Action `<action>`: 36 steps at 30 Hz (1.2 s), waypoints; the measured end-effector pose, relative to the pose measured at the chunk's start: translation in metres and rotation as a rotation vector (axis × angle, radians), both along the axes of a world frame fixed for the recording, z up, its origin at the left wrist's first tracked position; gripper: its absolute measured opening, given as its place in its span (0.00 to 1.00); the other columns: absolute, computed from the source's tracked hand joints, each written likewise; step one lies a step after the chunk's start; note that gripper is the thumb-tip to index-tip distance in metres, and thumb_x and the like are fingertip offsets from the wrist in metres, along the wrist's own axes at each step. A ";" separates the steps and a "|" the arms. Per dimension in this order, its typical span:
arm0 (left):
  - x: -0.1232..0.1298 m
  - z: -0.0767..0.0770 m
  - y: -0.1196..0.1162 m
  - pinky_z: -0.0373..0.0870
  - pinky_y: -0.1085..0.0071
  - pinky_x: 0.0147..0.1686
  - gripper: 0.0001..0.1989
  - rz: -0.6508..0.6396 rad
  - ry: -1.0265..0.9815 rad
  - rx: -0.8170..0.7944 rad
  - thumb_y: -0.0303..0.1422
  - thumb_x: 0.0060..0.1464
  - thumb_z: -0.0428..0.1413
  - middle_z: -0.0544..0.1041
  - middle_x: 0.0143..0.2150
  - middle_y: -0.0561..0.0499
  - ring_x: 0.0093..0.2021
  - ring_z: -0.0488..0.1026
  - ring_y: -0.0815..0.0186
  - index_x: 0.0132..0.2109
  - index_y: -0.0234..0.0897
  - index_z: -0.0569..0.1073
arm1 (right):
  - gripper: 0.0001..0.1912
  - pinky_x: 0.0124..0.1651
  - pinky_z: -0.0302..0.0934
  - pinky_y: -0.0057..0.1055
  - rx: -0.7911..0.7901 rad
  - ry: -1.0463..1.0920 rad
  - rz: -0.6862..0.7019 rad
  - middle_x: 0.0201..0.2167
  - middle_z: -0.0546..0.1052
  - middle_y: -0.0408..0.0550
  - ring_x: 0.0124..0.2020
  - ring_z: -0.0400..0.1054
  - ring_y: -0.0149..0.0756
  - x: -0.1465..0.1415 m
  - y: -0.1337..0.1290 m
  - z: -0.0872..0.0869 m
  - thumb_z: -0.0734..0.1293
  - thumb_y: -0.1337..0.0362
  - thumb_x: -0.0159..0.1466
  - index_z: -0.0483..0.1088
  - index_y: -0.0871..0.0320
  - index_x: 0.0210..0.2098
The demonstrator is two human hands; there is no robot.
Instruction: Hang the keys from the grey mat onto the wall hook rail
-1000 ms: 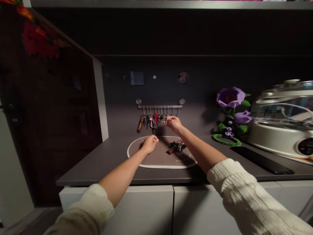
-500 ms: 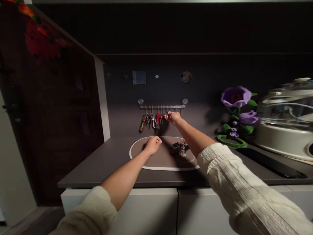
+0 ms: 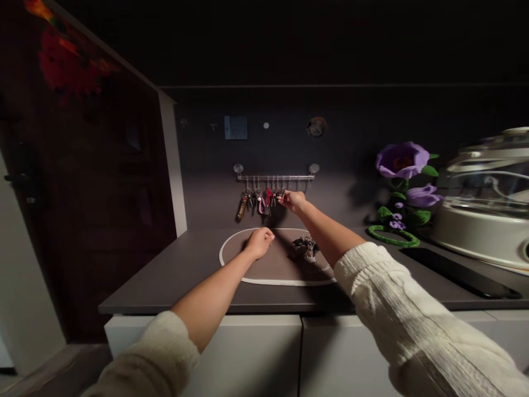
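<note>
right hand (image 3: 292,199) pinches a key ring (image 3: 282,193) at the hook rail (image 3: 275,177) — left hand (image 3: 260,241) clenched over the mat (image 3: 264,274).

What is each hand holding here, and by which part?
The right hand pinches a small key at the hook rail; which part, too small to tell. The left hand is fisted; any contents are hidden.
</note>
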State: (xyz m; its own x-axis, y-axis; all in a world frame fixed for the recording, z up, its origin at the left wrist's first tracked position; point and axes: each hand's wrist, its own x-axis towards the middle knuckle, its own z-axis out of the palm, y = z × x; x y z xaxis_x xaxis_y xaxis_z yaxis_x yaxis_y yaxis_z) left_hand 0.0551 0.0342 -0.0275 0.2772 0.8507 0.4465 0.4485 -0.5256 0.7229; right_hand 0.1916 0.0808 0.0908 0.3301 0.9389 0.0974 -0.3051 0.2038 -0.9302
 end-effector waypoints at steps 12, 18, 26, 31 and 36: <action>0.000 0.001 -0.001 0.60 0.77 0.26 0.05 0.013 0.007 0.006 0.27 0.49 0.49 0.69 0.22 0.54 0.23 0.64 0.73 0.30 0.34 0.69 | 0.07 0.22 0.64 0.23 0.017 -0.017 -0.064 0.13 0.66 0.42 0.16 0.64 0.25 0.000 0.010 -0.008 0.57 0.78 0.57 0.65 0.65 0.27; -0.001 0.001 -0.002 0.59 0.77 0.26 0.05 0.010 -0.009 -0.010 0.28 0.49 0.49 0.69 0.23 0.54 0.23 0.64 0.73 0.30 0.34 0.69 | 0.08 0.24 0.64 0.23 0.047 -0.056 0.014 0.14 0.67 0.43 0.17 0.63 0.25 0.003 0.008 -0.014 0.58 0.76 0.58 0.65 0.64 0.26; -0.004 0.001 -0.004 0.60 0.77 0.27 0.03 0.019 -0.032 -0.040 0.27 0.49 0.49 0.68 0.22 0.55 0.23 0.64 0.73 0.30 0.34 0.67 | 0.08 0.28 0.63 0.25 0.029 -0.116 0.065 0.16 0.63 0.39 0.18 0.62 0.23 0.013 -0.009 -0.026 0.59 0.75 0.58 0.60 0.61 0.24; -0.004 -0.003 0.001 0.58 0.77 0.26 0.02 0.023 -0.040 -0.061 0.28 0.49 0.51 0.66 0.23 0.56 0.23 0.62 0.74 0.33 0.34 0.67 | 0.06 0.30 0.63 0.26 -0.003 -0.145 0.091 0.20 0.64 0.41 0.20 0.62 0.23 0.020 -0.024 -0.032 0.61 0.76 0.57 0.60 0.61 0.26; -0.005 -0.001 -0.002 0.57 0.78 0.24 0.07 0.075 -0.035 -0.146 0.29 0.47 0.53 0.66 0.22 0.58 0.21 0.61 0.74 0.36 0.35 0.66 | 0.05 0.31 0.62 0.27 0.003 -0.213 0.197 0.22 0.66 0.41 0.19 0.60 0.23 0.031 -0.043 -0.033 0.61 0.75 0.56 0.61 0.60 0.28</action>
